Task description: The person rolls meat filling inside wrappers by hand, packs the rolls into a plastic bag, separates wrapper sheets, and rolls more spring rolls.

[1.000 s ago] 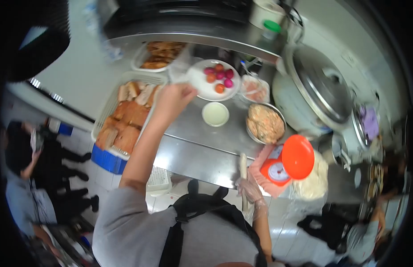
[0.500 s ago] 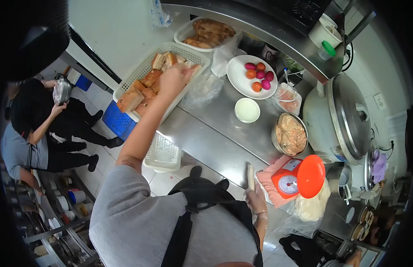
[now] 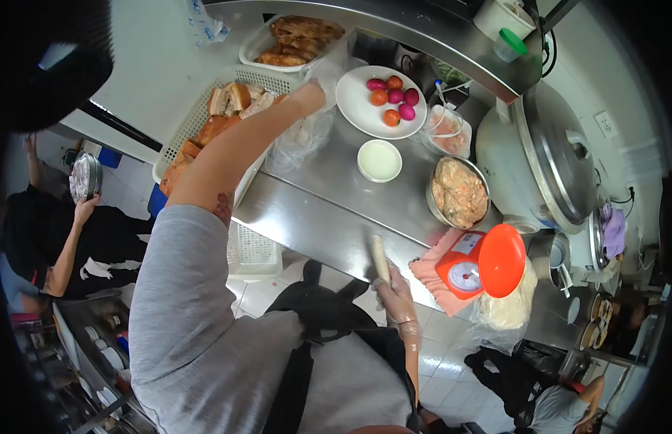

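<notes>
My left hand (image 3: 311, 95) is bare and reaches past the perforated basket (image 3: 164, 158) to the clear plastic bag (image 3: 307, 134). Its fingers look curled against the plastic; what they hold, if anything, is hidden. Large browned pieces of meat (image 3: 219, 130) with pale cut sides fill the basket, partly behind my forearm. My right hand (image 3: 396, 298), in a clear plastic glove, is closed around a pale wooden rolling pin (image 3: 379, 257). The pin points up over the front edge of the steel counter (image 3: 307, 217).
A plate (image 3: 347, 119) of red and orange eggs or fruits, a white bowl (image 3: 379, 160), a bowl of minced filling (image 3: 459, 194), a red scale (image 3: 465, 273) and bagged dough (image 3: 506, 307) stand on the counter. A large pot (image 3: 502, 155) stands right. Other people work left and lower right.
My left hand has moved right from above the meat basket to the plastic bag. My right hand has lifted slightly with the rolling pin, and the view has shifted.
</notes>
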`<control>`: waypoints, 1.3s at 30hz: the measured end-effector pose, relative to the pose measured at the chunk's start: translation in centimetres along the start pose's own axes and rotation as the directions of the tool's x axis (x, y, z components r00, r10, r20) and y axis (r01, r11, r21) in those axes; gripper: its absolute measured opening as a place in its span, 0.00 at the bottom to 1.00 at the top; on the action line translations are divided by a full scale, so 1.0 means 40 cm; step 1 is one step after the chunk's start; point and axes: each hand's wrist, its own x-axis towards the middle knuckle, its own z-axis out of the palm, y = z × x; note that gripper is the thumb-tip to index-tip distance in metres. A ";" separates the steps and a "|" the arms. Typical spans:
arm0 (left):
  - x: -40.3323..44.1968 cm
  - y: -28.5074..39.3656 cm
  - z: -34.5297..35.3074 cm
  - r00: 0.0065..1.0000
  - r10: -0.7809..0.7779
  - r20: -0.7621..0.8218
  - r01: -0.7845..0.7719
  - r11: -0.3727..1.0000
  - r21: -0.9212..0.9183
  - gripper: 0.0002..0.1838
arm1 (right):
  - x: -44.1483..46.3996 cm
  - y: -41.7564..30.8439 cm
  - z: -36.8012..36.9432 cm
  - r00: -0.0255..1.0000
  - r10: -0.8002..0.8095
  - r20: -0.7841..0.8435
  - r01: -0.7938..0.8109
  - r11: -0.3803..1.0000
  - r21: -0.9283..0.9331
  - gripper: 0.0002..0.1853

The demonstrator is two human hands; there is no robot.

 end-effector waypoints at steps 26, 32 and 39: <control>-0.024 -0.061 -0.041 0.717 -0.119 -0.687 -0.121 0.949 -0.291 0.12 | 0.357 -0.152 0.172 0.623 -0.762 0.176 0.643 0.372 -0.669 0.22; -0.057 -0.125 -0.048 0.803 -0.119 -0.584 -0.053 0.962 -0.268 0.05 | 0.462 -0.301 0.272 0.561 -0.768 0.309 0.783 0.371 -0.499 0.18; -0.073 -0.120 -0.018 0.594 -0.195 -0.781 -0.166 0.920 -0.356 0.03 | 0.654 -0.421 0.327 0.519 -0.795 0.314 0.792 0.310 -0.526 0.18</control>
